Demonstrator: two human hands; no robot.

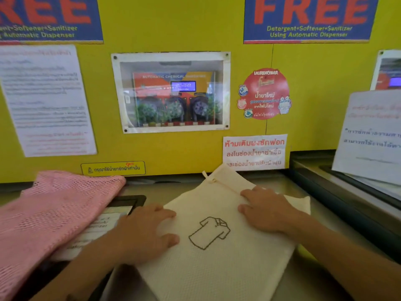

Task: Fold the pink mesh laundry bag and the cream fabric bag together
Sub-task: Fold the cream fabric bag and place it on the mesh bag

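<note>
From the head view, I am pressing both hands flat on the cream fabric bag [219,253], which is lying spread out at a slant on the middle of the bench [303,285], its zipper corner reaching toward the back edge by the yellow wall [195,25]. My left hand [147,231] is resting palm down with fingers spread on the bag's left edge, gripping nothing. My right hand [267,209] is lying open on the upper right part, fingertips just beside the zipper line, also holding nothing. The pink mesh laundry bag [47,218] is lying apart on the left side of the bench, draped over a dark panel [128,203] with a printed label.

I judge that I am flattening the cream bag first. To do this well, I should be sweeping outward from the embroidered shirt [209,232] toward the corners, clearing wrinkles, then laying the pink mesh squarely on top with edges matched before folding both as one.
</note>
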